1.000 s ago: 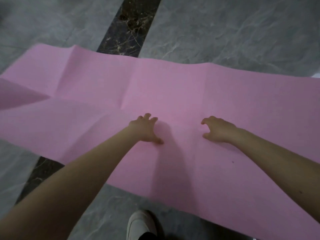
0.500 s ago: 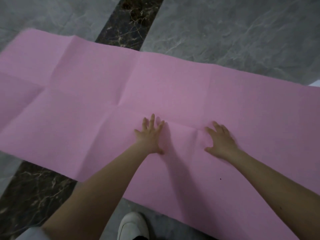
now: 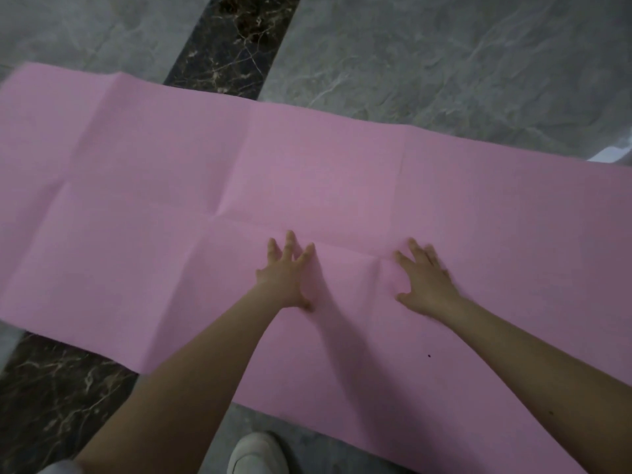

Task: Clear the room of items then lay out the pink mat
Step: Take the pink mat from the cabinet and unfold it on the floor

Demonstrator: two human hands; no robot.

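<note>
Step in hand: we judge this to be the laying-out stage; the thin pink foam mat (image 3: 307,172) is spread across the grey marble-patterned floor (image 3: 444,63), and we are pressing it flat.

Mat, left part: it runs off the left edge of the view and crosses the dark veined stone strip (image 3: 225,39) that cuts through the floor; the far left corner is blurred, so we cannot tell whether it lies fully down.

Mat, look: one long crease runs along its length and several cross-creases divide it into panels; the creases stand up slightly, most visibly along the far edge. A small dark speck sits near the near edge.

Left hand (image 3: 285,271): fingers straight and spread, palm flat on the mat just short of the long crease, gripping nothing.

Right hand (image 3: 425,278): likewise flat with fingers spread, resting on the mat beside a cross-crease, holding nothing.

Mat, right part: it runs out of view past the right edge; a pale object (image 3: 612,153) at the far edge is too cut off to name.

Near edge: our white shoe (image 3: 256,453) stands on the floor just off the mat.

Next move: we would sweep both palms outward over the creases, firmly enough to flatten them without dragging the mat.
</note>
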